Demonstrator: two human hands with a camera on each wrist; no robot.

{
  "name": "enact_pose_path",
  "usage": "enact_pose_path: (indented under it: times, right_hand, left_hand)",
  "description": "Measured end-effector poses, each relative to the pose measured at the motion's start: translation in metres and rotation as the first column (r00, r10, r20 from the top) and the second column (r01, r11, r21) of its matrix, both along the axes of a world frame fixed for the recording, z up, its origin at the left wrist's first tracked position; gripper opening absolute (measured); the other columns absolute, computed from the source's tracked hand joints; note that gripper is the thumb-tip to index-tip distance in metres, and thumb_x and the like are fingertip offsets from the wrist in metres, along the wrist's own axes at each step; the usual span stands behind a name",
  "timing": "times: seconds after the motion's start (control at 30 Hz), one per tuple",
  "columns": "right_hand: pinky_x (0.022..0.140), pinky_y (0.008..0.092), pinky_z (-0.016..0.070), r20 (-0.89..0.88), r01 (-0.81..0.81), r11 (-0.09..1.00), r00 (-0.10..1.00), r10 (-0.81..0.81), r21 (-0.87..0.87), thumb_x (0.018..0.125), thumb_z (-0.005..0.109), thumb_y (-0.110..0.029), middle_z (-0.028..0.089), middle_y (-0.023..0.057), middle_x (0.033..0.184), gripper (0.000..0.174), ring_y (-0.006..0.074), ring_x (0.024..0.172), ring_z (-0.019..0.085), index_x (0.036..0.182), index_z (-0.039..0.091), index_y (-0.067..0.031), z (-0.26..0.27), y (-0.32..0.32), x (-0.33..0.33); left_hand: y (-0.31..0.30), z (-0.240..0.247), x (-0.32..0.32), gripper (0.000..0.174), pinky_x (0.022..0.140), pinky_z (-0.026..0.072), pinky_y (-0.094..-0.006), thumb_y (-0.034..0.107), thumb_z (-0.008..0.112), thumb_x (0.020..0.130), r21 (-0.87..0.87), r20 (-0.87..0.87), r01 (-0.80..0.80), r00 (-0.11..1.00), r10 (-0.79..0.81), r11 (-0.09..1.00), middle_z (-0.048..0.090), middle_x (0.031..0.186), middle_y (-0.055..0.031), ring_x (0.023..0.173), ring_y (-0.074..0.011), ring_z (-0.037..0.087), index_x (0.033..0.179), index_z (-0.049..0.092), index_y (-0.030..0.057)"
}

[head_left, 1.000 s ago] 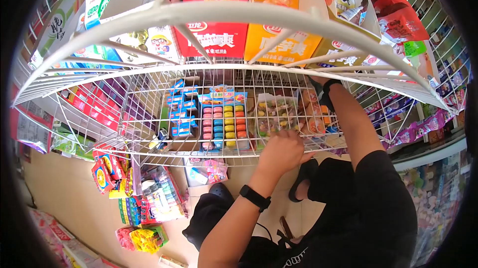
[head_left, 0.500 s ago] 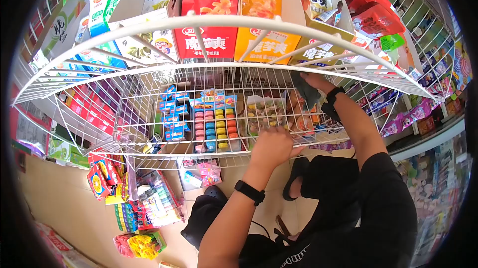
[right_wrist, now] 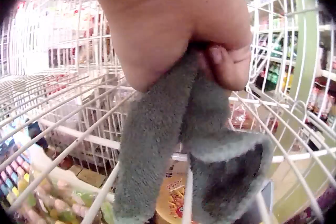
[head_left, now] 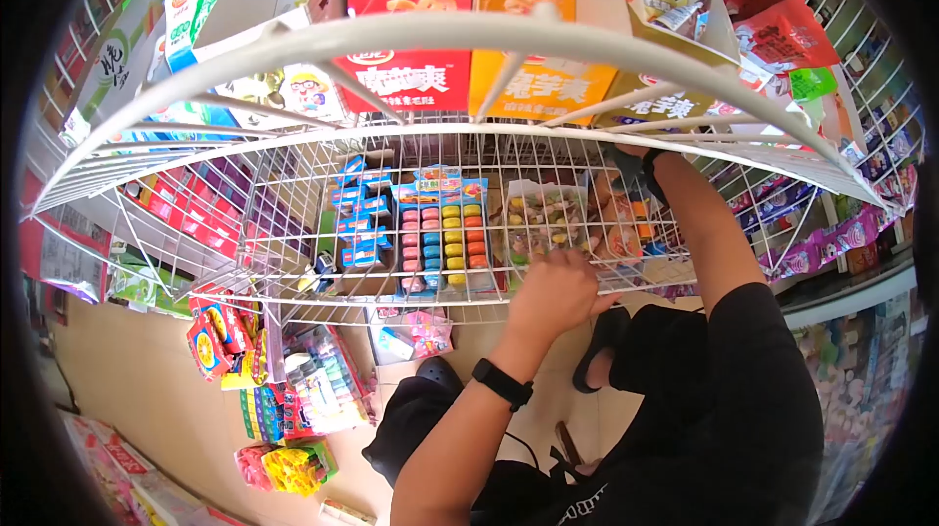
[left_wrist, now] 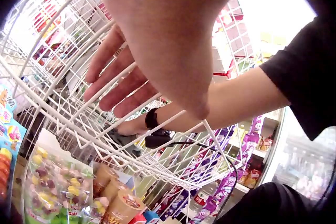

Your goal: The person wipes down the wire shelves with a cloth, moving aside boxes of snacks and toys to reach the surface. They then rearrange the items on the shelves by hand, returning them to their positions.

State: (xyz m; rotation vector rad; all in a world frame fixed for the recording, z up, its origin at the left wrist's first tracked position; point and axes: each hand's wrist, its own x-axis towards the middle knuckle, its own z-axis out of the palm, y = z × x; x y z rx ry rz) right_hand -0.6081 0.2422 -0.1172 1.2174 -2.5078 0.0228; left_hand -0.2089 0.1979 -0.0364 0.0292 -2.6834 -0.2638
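Observation:
My right hand [right_wrist: 178, 29] grips a bunched grey cloth [right_wrist: 157, 129], whose two ends hang down against the white wires of the rack. In the head view, that cloth [head_left: 629, 162] shows at the back right of the lower wire basket, partly hidden under the upper shelf's edge. My left hand [head_left: 554, 293] rests at the basket's front wire rim [head_left: 440, 303]. Its fingers [left_wrist: 123, 85] lie nearly straight across the wires in the left wrist view, holding nothing loose.
Inside the basket stand small blue boxes [head_left: 364, 223], colourful round sweets in columns [head_left: 442, 247] and a bag of mixed candy [head_left: 543, 218]. Orange-brown tubs [left_wrist: 123, 205] are beside the bag. Snack boxes [head_left: 416, 76] fill the shelf above. Packets [head_left: 293, 467] lie on the floor.
My right hand and the cloth came out lower into the basket half a second ago, then moved back toward the rear wires. The left hand stays at the rim; the head view shifted slightly.

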Motion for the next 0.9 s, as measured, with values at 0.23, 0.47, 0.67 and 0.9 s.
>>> enact_pose_path:
  times: [0.23, 0.47, 0.67, 0.9]
  right_hand:
    - [0.088, 0.046, 0.0443, 0.144, -0.105, 0.815, 0.989, 0.027, 0.569, 0.076, 0.049, -0.019, 0.062, 0.0171, 0.103, 0.029, 0.0343, 0.099, 0.059, 0.1, 0.063, -0.0101, 0.066, 0.029, 0.066]
    - [0.088, 0.0456, 0.044, 0.284, -0.178, 0.979, 0.948, 0.144, 0.097, 0.087, 0.049, -0.024, 0.061, 0.0203, 0.101, 0.031, 0.0378, 0.098, 0.057, 0.106, 0.059, -0.0031, 0.034, 0.01, 0.042]
    - [0.093, 0.0433, 0.0424, 0.251, -0.096, 0.989, 0.966, 0.065, 0.112, 0.089, 0.05, -0.025, 0.058, 0.0195, 0.111, 0.031, 0.033, 0.104, 0.055, 0.11, 0.054, -0.0033, 0.028, -0.029, 0.089]
    - [0.09, 0.0443, 0.0435, 0.269, -0.001, 0.998, 0.963, 0.019, -0.069, 0.09, 0.046, -0.026, 0.059, 0.0197, 0.108, 0.029, 0.0318, 0.101, 0.057, 0.105, 0.056, -0.0039, 0.015, -0.041, 0.065]
  left_hand:
    - [-0.003, 0.005, 0.001, 0.063, 0.054, 0.0494, -0.0337, 0.061, 0.05, 0.081, -0.013, 0.049, 0.018, 0.999, -0.018, 1.0, 0.058, 0.067, -0.0108, 0.066, -0.0249, 0.061, 0.065, 0.063, 0.0011]
    - [-0.004, 0.004, 0.001, 0.064, 0.054, 0.0505, -0.0349, 0.061, 0.05, 0.081, 0.016, 0.081, 0.012, 0.997, -0.013, 1.0, 0.061, 0.074, -0.0138, 0.07, -0.027, 0.063, 0.068, 0.065, -0.0002]
    - [-0.003, 0.007, 0.0, 0.066, 0.055, 0.0513, -0.0355, 0.061, 0.05, 0.081, 0.009, 0.124, 0.006, 0.992, -0.007, 1.0, 0.064, 0.083, -0.0188, 0.07, -0.0277, 0.063, 0.072, 0.066, -0.0022]
    - [-0.001, 0.006, 0.0, 0.063, 0.055, 0.0495, -0.0358, 0.06, 0.051, 0.081, 0.033, 0.097, 0.0, 0.995, -0.003, 0.999, 0.059, 0.072, -0.0122, 0.068, -0.0256, 0.06, 0.068, 0.064, -0.0001]
